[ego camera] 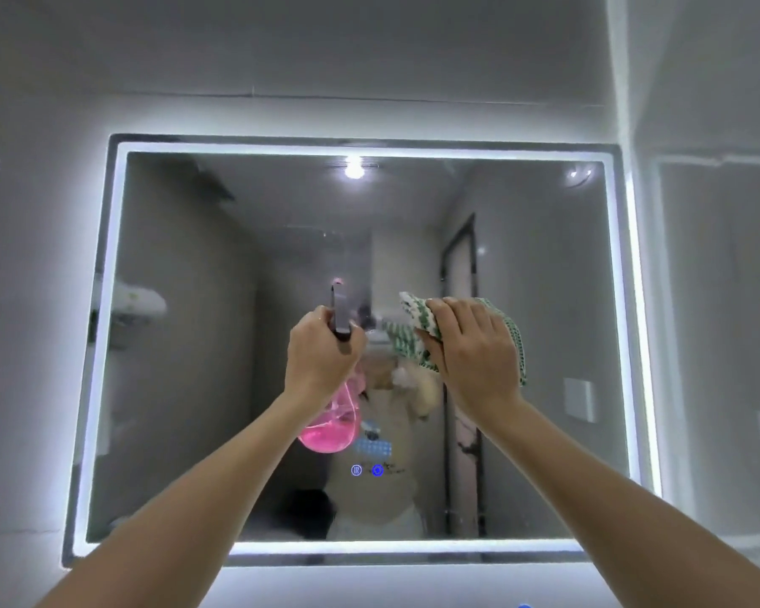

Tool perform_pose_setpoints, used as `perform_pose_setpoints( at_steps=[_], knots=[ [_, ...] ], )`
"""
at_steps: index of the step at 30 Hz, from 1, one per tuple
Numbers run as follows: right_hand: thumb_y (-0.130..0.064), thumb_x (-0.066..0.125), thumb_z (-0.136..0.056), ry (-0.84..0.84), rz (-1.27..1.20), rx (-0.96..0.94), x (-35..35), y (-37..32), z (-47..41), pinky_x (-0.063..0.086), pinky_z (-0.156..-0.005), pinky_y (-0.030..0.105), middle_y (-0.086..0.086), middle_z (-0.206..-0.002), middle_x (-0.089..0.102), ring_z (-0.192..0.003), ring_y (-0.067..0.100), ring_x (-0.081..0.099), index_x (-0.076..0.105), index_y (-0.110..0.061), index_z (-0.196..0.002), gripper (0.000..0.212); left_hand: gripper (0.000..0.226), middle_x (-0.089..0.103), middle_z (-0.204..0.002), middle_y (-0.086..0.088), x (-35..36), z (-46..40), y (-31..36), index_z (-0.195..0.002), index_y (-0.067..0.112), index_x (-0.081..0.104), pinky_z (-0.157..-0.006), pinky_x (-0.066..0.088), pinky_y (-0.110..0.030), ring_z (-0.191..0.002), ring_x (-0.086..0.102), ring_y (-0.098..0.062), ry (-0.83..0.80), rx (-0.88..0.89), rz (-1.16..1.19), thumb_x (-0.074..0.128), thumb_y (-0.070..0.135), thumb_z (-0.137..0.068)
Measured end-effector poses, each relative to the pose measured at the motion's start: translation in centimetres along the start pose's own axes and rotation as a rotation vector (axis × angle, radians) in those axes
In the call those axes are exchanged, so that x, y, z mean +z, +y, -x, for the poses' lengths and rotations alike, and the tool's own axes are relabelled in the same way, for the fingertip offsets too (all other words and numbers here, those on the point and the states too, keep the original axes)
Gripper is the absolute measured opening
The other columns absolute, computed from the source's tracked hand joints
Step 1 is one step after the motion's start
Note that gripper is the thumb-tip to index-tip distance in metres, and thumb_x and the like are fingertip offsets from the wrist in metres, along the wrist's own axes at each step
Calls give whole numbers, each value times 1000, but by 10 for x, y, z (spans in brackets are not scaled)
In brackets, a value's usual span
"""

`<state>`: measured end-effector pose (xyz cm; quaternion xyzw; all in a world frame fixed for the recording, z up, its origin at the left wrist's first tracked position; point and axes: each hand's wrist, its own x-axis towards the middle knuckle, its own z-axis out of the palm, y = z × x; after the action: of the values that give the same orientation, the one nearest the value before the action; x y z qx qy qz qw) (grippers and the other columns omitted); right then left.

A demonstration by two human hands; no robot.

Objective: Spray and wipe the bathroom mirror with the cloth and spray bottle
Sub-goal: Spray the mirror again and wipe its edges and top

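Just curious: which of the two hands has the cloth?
The right hand presses the green-and-white cloth to the mirror; the left hand grips the pink spray bottle.

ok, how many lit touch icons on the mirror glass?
2. Both sit side by side low on the mirror, centre: a pale ringed icon and, just right of it, a brighter blue icon. Any more behind the arms would be hidden.
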<state>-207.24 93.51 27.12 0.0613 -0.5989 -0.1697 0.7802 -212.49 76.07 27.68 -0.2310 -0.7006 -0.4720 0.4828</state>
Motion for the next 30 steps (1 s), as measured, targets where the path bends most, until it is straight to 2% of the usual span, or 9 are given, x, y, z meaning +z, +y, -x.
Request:
perform_pose_setpoints(
  at_steps=[2,6,11,13,18,22,25,28,30],
  knots=[
    [-36,44,-94,-5,8,8,1,3,-3,37,-76,32,8,-92,68,-81,27,64,69,-8,-98,38,22,47,-59,0,0,-3,2,-63,12,46,-52,40,-25,-52,44,-15,4,-32,29,58,15,-82],
    [-36,44,-94,2,37,-31,2,8,-8,36,-76,32,8,-92,68,-81,27,64,69,-8,-98,38,16,53,-61,-1,-4,-9,5,-72,6,55,-45,39,-12,-50,46,-10,-57,-64,52,57,15,-85],
    [-40,33,-100,-19,60,-47,2,16,-12,40,-76,30,6,-93,69,-83,25,64,68,-9,-100,47,15,55,-62,-3,5,-21,5,-74,5,59,-49,36,-19,-52,48,-12,-67,-35,63,56,15,-84],
    [-38,39,-98,-3,68,-59,0,24,-12,41,-76,31,6,-93,68,-82,25,64,68,-9,-100,41,16,52,-58,-2,13,-28,6,-70,5,56,-46,35,-20,-49,46,-14,-81,-28,68,54,14,-83],
    [-40,23,-103,-25,95,-78,-7,53,-6,47,-73,35,8,-92,67,-82,26,63,60,-9,-105,48,27,48,-50,-3,39,-30,24,-57,8,47,-47,39,-25,-46,45,-17,-55,38,79,53,10,-83],
    [-37,39,-95,-58,131,-32,-18,79,6,51,-67,32,9,-89,68,-78,27,65,65,-8,-100,39,27,49,-54,-4,71,-23,55,-57,11,44,-52,44,-32,-49,47,-19,-64,91,173,54,10,-82],
    [-36,40,-94,-61,170,-51,-24,109,14,51,-69,31,8,-89,68,-78,26,65,69,-8,-97,41,28,45,-53,1,97,-17,91,-58,13,41,-49,36,-14,-50,42,-14,-136,195,179,53,9,-83],
    [-40,26,-102,-58,170,-44,-31,150,19,52,-71,33,8,-89,69,-79,26,66,69,-8,-97,54,34,41,-53,2,124,-9,132,-56,17,36,-49,35,-11,-50,38,-11,-158,240,204,53,8,-84],
    [-41,25,-102,-52,182,-47,-37,181,21,53,-71,35,8,-88,69,-79,27,66,69,-8,-96,55,36,40,-52,3,146,-6,156,-55,18,35,-46,32,-14,-48,36,-10,-171,213,221,53,10,-85]
  ],
)
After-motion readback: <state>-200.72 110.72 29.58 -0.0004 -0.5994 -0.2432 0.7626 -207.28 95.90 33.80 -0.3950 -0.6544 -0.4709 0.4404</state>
